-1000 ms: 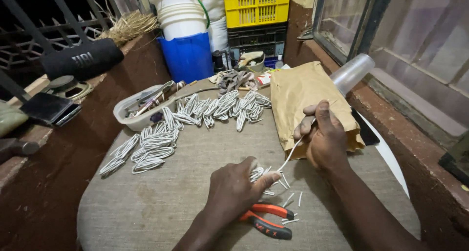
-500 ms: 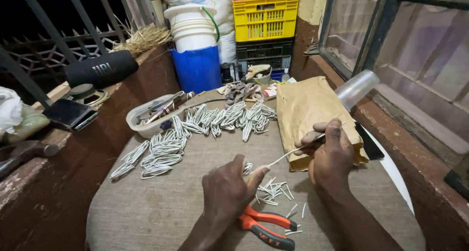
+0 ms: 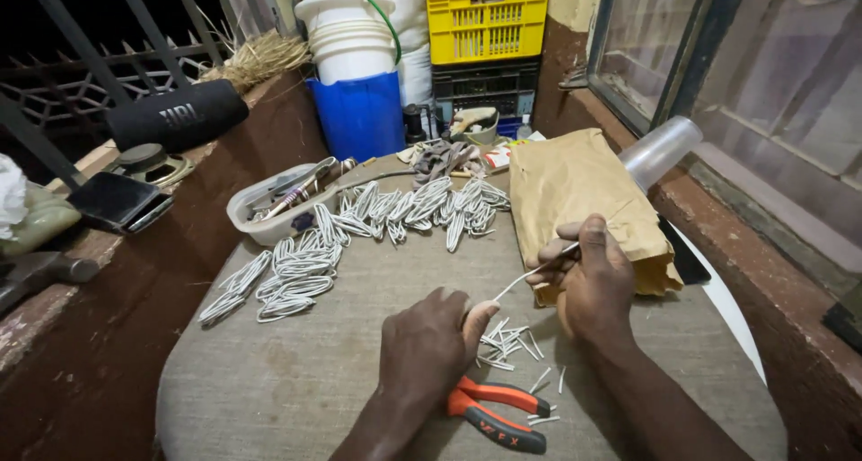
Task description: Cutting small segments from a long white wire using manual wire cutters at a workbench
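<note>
Wire: thin white wire (image 3: 525,278), light, springy; best pinched near its ends.
Left hand (image 3: 429,346): pinching its lower end above the tabletop (image 3: 269,380).
Right hand (image 3: 588,277): pinching the upper end, beside the paper bag (image 3: 584,192).

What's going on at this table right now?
A person holds one thin white wire stretched between both hands: left hand at one end, right hand pinching the other. Short cut wire pieces and orange-handled pliers lie below. Looped wire bundles are spread across the grey cloth-covered table.
</note>
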